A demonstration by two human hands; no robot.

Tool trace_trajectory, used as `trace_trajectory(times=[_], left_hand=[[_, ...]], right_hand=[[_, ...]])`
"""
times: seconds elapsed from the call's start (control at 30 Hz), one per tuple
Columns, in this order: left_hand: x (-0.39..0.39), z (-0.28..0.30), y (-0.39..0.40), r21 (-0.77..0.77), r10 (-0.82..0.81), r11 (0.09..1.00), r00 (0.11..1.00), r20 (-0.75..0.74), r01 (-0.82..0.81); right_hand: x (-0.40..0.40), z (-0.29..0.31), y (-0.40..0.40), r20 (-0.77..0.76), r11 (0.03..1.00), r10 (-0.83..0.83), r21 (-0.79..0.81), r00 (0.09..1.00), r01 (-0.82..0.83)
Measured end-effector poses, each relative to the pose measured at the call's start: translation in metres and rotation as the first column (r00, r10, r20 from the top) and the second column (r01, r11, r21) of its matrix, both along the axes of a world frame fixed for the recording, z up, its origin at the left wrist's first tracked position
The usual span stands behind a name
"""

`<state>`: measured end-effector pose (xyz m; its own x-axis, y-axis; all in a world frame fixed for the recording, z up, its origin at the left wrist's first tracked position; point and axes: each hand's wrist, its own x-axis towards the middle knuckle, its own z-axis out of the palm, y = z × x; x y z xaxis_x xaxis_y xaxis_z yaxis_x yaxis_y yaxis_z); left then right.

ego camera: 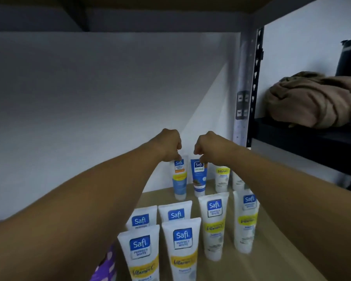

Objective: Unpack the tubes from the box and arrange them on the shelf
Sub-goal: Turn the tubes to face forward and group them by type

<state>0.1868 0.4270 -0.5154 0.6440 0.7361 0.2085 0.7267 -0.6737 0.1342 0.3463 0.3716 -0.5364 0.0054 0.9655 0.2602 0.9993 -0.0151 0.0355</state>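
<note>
Wooden shelf (272, 250): left hand (168, 146) pinches white-orange tube (179, 179), right hand (208, 147) pinches blue tube (199, 179), both upright by crimps, likely extending the back row.

Dim, soft, wide-angle edge distortion

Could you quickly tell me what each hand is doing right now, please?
Left hand: pinches the top of the light blue tube.
Right hand: pinches the top of the dark blue tube.
</note>
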Motion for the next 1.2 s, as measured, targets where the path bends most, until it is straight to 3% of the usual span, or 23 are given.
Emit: trace_trajectory(times=[0.13, 0.37, 0.83, 1.0, 1.2], left_hand=[[0.010, -0.005, 0.012, -0.001, -0.010, 1.000, 0.998, -0.066, 0.010], [0.000, -0.001, -0.001, 0.074, -0.003, 0.997, 1.000, 0.018, 0.001], [-0.097, 0.127, -0.131, 0.289, -0.020, 0.957, 0.984, 0.179, -0.033], [-0.146, 0.138, -0.187, 0.249, 0.008, 0.967, 0.983, 0.182, -0.053], [-0.200, 0.097, -0.222, 0.140, 0.025, 0.989, 0.979, 0.204, -0.054]], right_hand=[[0.002, -0.004, 0.011, 0.046, 0.998, 0.012, -0.055, 0.999, -0.010], [-0.006, 0.007, -0.009, 0.058, 1.000, -0.011, 0.011, 0.998, 0.010], [-0.096, 0.143, -0.135, 0.106, 0.957, 0.019, 0.287, 0.994, -0.048], [-0.144, 0.154, -0.185, 0.107, 0.960, 0.074, 0.261, 0.991, -0.100], [-0.185, 0.119, -0.224, 0.057, 0.969, 0.144, 0.195, 0.988, -0.152]])
